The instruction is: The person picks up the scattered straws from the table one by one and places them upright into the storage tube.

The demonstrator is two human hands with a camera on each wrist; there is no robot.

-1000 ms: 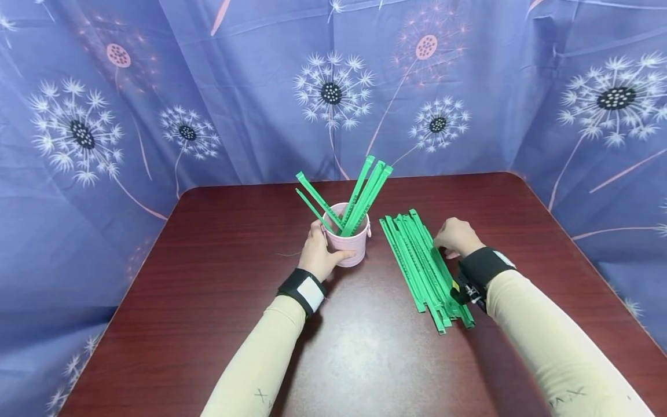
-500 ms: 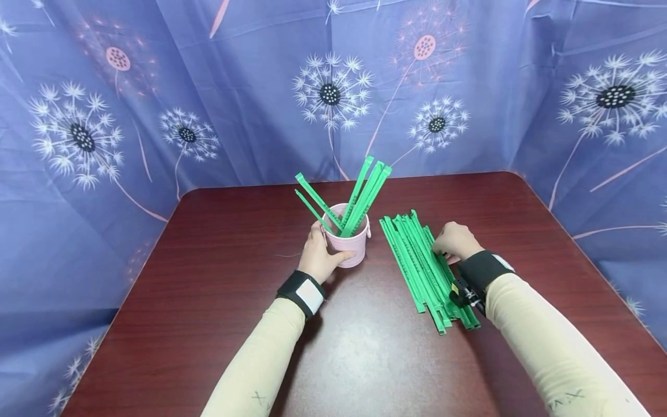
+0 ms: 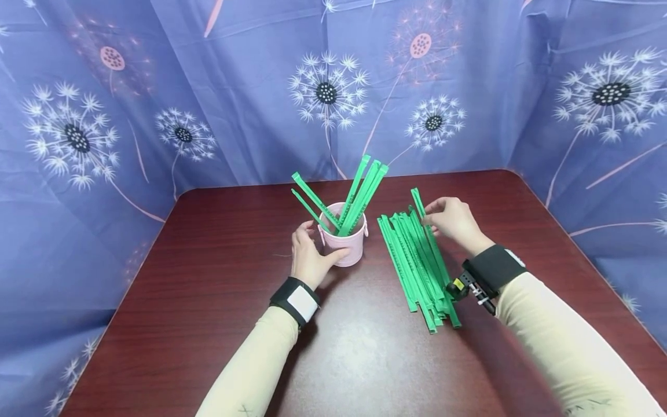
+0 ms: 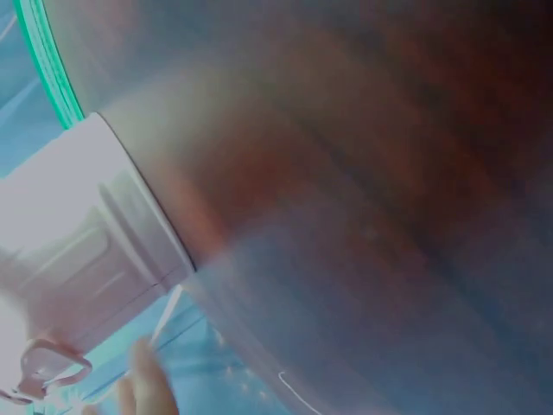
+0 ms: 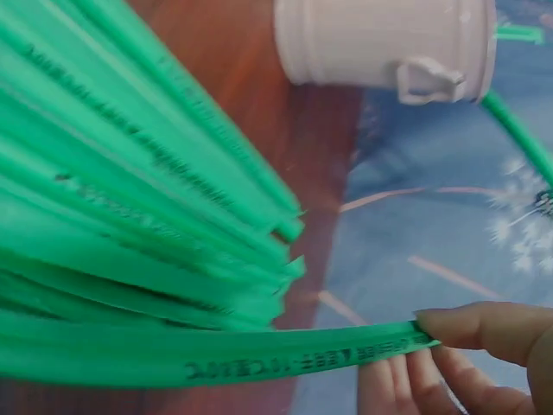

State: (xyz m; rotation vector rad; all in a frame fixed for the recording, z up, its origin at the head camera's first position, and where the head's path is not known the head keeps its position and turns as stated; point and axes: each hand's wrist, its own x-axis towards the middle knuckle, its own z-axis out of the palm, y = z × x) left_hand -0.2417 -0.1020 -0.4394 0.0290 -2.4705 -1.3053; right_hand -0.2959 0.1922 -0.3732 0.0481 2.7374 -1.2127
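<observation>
One green stick (image 5: 276, 354) pinched in right fingers (image 5: 475, 328); left fingers (image 3: 301, 236) spread beside bucket (image 3: 352, 246).

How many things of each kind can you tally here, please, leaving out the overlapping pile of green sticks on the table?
Pink bucket: 1
Green sticks standing in the bucket: 5 distinguishable
Green stick pinched by the right hand: 1
Hands, the right one and the left hand: 2
Total: 9

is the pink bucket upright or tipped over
Upright: the bucket stands on the table with its mouth facing up and green sticks poking out of the top.
</observation>
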